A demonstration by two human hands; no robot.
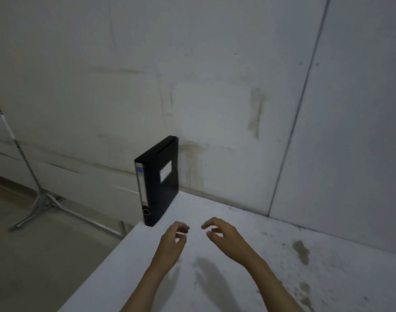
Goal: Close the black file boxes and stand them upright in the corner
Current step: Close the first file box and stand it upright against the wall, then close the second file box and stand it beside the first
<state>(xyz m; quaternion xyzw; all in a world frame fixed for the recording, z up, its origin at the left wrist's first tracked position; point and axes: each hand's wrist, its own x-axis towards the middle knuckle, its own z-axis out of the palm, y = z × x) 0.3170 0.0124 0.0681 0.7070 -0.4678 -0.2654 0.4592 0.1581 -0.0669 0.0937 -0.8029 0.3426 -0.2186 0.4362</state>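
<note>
Looking down, we see a white bench (249, 255) whose top is scuffed and marked with dark, brownish stains to the right of our fingers. It fits into a corner of pale panelled walls (215, 75), themselves streaked with faded smears just beyond the fingertips. Past the bench's left edge, well left of our fingers, lies a dull floor (34, 255) with the metal legs of a tripod stand (41, 201) on it.

One black file box (157, 181) stands upright on the bench's far left edge, just beyond and slightly left of the left fingers, with its far end against the wall. It is closed, so we cannot tell what it holds. Its narrow spine faces us with a long label and a round finger hole near the bottom; a small white label sits on its broad side.

Our left hand (173, 240) and right hand (224, 236) hover above the bench, near each other but apart, fingers (184, 228) loosely curled and spread, holding nothing and touching neither the box nor the surface.
</note>
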